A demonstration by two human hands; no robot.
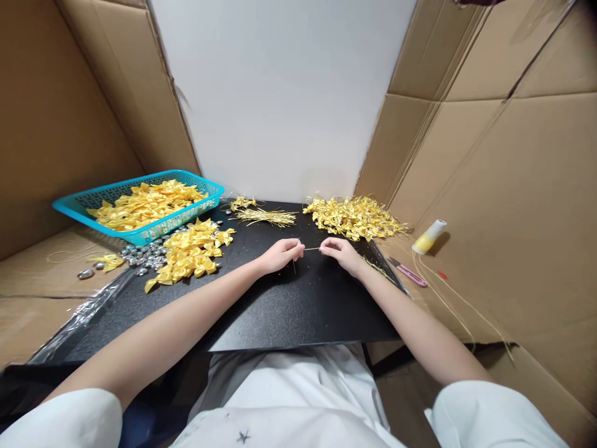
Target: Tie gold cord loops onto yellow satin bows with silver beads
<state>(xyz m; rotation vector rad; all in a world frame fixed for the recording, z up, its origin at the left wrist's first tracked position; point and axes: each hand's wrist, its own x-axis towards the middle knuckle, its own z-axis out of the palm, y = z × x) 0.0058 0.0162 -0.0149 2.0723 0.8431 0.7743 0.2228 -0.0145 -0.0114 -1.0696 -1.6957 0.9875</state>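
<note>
Over the middle of the black table (pixel 280 311), my left hand (pixel 284 254) pinches one end of a thin gold cord (pixel 312 249). My right hand (pixel 339 254) pinches the cord a short way to the right, so it runs straight between my fingertips. A thin tail hangs below my left fingers. Behind my hands lies a bundle of gold cords (pixel 265 216). Yellow ribbon bows with gold loops (pixel 354 216) are heaped beyond my right hand. Loose yellow bows (pixel 191 249) are piled left of my left hand, beside silver bells (pixel 144 255).
A turquoise basket (pixel 140 236) of yellow bows stands at the far left. On the cardboard to the right are a pink cutter (pixel 410 274) and a thread spool (pixel 430 236) with trailing strands. Cardboard walls (pixel 513 186) flank the table, and a white panel (pixel 284 93) rises behind it.
</note>
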